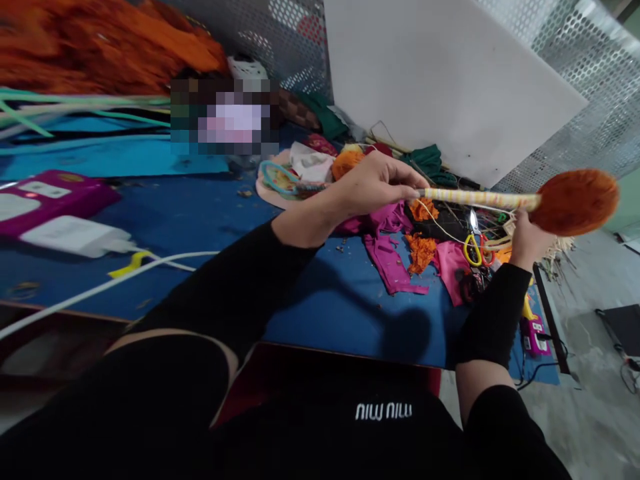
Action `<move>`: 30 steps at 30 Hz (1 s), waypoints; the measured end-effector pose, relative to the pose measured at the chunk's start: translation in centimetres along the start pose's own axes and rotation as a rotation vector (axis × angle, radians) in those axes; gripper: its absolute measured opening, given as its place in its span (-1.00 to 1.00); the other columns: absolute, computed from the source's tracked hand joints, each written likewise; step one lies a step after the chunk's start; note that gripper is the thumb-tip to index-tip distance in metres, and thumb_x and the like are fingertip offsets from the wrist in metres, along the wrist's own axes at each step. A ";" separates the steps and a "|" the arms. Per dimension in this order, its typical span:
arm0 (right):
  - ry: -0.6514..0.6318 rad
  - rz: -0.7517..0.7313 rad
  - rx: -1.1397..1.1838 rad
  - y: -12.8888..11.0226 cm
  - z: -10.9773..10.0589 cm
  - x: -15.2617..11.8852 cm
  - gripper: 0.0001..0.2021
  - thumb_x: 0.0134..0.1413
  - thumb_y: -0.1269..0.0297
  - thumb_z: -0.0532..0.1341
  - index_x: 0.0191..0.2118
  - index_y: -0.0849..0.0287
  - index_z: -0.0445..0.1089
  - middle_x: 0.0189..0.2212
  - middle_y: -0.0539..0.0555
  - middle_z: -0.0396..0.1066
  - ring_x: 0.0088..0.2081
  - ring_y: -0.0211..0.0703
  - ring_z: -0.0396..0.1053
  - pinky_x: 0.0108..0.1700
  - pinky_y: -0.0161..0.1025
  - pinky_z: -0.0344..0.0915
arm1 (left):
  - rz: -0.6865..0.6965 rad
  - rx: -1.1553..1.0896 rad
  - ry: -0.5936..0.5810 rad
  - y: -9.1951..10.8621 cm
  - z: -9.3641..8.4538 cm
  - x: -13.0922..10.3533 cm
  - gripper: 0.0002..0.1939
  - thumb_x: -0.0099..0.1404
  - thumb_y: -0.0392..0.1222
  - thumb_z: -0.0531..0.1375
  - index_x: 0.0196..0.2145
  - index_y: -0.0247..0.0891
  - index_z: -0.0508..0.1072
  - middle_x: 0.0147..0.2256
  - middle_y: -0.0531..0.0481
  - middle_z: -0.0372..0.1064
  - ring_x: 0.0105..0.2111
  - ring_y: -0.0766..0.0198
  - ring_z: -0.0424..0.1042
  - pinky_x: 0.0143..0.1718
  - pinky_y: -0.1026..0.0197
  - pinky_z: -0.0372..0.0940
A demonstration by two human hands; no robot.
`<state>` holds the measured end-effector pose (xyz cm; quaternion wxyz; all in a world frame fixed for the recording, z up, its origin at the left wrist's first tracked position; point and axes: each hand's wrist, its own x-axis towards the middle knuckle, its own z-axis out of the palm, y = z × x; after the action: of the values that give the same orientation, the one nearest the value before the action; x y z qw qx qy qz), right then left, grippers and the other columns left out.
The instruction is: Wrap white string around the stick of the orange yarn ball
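Above the table, a stick (480, 198) wrapped in a yellow and white band lies almost level, with a round rust-orange cloth-covered head (577, 202) at its right end. My left hand (373, 181) pinches the stick's thin left end between thumb and fingers. Close to the head, my right hand (534, 237) is closed around the stick, its fingers partly hidden by the head. A pale thread (440, 225) hangs below the stick. Under it on the table lie yellow-handled scissors (472, 250), magenta cloth scraps (387, 257) and crumpled orange pieces (421, 252).
The blue table (200, 207) holds a purple power strip (65, 197) with a white charger (77, 235) and cable at left. Orange fabric (110, 43) is heaped at the back left. A white board (440, 80) leans against perforated metal behind. Another power strip (535, 335) sits at the right edge.
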<state>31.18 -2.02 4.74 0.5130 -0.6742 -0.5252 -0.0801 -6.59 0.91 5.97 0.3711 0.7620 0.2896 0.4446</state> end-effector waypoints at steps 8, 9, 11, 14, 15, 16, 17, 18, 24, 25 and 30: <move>-0.366 -0.258 0.374 -10.7 4.3 -5.9 -0.63 0.41 -0.07 0.15 -0.06 0.08 0.56 -0.06 0.18 0.63 0.02 -0.03 0.56 0.22 0.02 0.44 | -0.145 -0.208 0.121 0.9 1.8 -0.4 -0.75 0.33 -0.29 0.33 -0.08 -0.33 0.76 -0.46 -0.05 0.58 -0.55 0.34 0.42 -0.50 0.25 0.31; -0.410 -0.265 0.431 -11.8 5.1 -7.0 -0.64 0.39 -0.08 0.17 -0.07 0.07 0.54 -0.09 0.15 0.63 -0.03 -0.06 0.55 0.16 -0.03 0.46 | -0.151 -0.233 0.121 0.8 1.9 -0.3 -0.75 0.34 -0.31 0.33 -0.08 -0.34 0.76 -0.46 -0.05 0.58 -0.55 0.34 0.43 -0.49 0.25 0.32; -0.428 -0.236 0.474 -13.1 6.3 -8.9 -0.67 0.33 -0.10 0.23 -0.13 0.07 0.49 -0.25 0.06 0.58 -0.20 -0.13 0.50 -0.02 -0.14 0.47 | -0.157 -0.264 0.120 0.6 2.1 -0.1 -0.74 0.36 -0.34 0.31 -0.06 -0.35 0.76 -0.46 -0.07 0.58 -0.55 0.34 0.41 -0.49 0.23 0.33; -0.322 -0.207 0.395 -13.7 7.2 -10.5 -0.66 0.39 -0.06 0.18 -0.32 0.07 0.38 -0.46 -0.05 0.37 -0.37 -0.21 0.32 -0.21 -0.23 0.36 | -0.163 -0.269 0.132 0.3 2.3 0.2 -0.72 0.41 -0.35 0.29 -0.01 -0.38 0.75 -0.44 -0.11 0.58 -0.57 0.36 0.36 -0.52 0.22 0.28; -0.280 -0.225 0.349 -13.6 7.3 -10.7 -0.64 0.43 -0.04 0.14 -0.35 0.07 0.35 -0.47 -0.05 0.33 -0.37 -0.21 0.29 -0.22 -0.23 0.32 | -0.171 -0.272 0.138 0.2 2.3 0.2 -0.72 0.41 -0.35 0.29 0.00 -0.38 0.75 -0.45 -0.11 0.58 -0.58 0.37 0.34 -0.53 0.22 0.26; -0.243 -0.258 0.305 -13.5 7.2 -10.8 -0.62 0.46 -0.03 0.10 -0.37 0.07 0.33 -0.46 -0.03 0.33 -0.36 -0.21 0.29 -0.22 -0.23 0.30 | -0.182 -0.276 0.142 0.1 2.4 0.3 -0.72 0.41 -0.35 0.29 -0.01 -0.38 0.75 -0.45 -0.11 0.58 -0.59 0.37 0.32 -0.54 0.23 0.24; -0.218 -0.296 0.269 -13.4 7.2 -10.8 -0.61 0.48 -0.01 0.09 -0.37 0.07 0.32 -0.45 -0.02 0.34 -0.36 -0.21 0.30 -0.22 -0.22 0.28 | -0.193 -0.282 0.151 0.1 2.5 0.4 -0.73 0.40 -0.35 0.29 -0.02 -0.38 0.75 -0.46 -0.10 0.57 -0.59 0.38 0.31 -0.54 0.23 0.23; -0.201 -0.332 0.245 -13.3 7.1 -10.7 -0.62 0.49 0.00 0.08 -0.36 0.07 0.33 -0.45 -0.02 0.35 -0.36 -0.21 0.30 -0.22 -0.21 0.27 | -0.204 -0.286 0.159 0.0 2.6 0.5 -0.74 0.39 -0.37 0.29 -0.04 -0.37 0.76 -0.48 -0.08 0.56 -0.60 0.38 0.31 -0.54 0.24 0.22; -0.175 -0.437 0.151 -13.2 6.9 -10.6 -0.61 0.54 0.04 0.05 -0.37 0.07 0.32 -0.49 -0.03 0.32 -0.43 -0.24 0.30 -0.29 -0.23 0.26 | -0.155 -0.187 0.225 -0.9 3.1 0.9 -0.80 0.29 -0.35 0.32 -0.19 -0.35 0.77 -0.48 -0.04 0.60 -0.53 0.31 0.46 -0.45 0.26 0.34; -0.178 -0.447 0.133 -13.2 6.8 -10.6 -0.60 0.55 0.04 0.04 -0.36 0.06 0.33 -0.48 -0.02 0.34 -0.43 -0.24 0.31 -0.29 -0.22 0.28 | -0.131 -0.151 0.236 -1.1 3.1 0.9 -0.80 0.28 -0.33 0.33 -0.20 -0.33 0.78 -0.44 -0.05 0.63 -0.48 0.29 0.51 -0.41 0.26 0.38; -0.227 -0.547 0.070 -13.5 5.9 -10.4 -0.64 0.54 0.10 0.04 -0.30 0.07 0.40 -0.41 0.05 0.48 -0.33 -0.15 0.43 -0.22 -0.18 0.31 | -0.080 0.051 0.236 -1.8 3.4 0.8 -0.72 0.28 -0.28 0.29 -0.13 -0.31 0.79 -0.24 -0.12 0.72 -0.29 0.17 0.63 -0.23 0.22 0.45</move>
<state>13.43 -4.98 3.48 0.4334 -0.4943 -0.7437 -0.1211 -3.39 1.50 3.77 0.3325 0.7014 0.3727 0.5085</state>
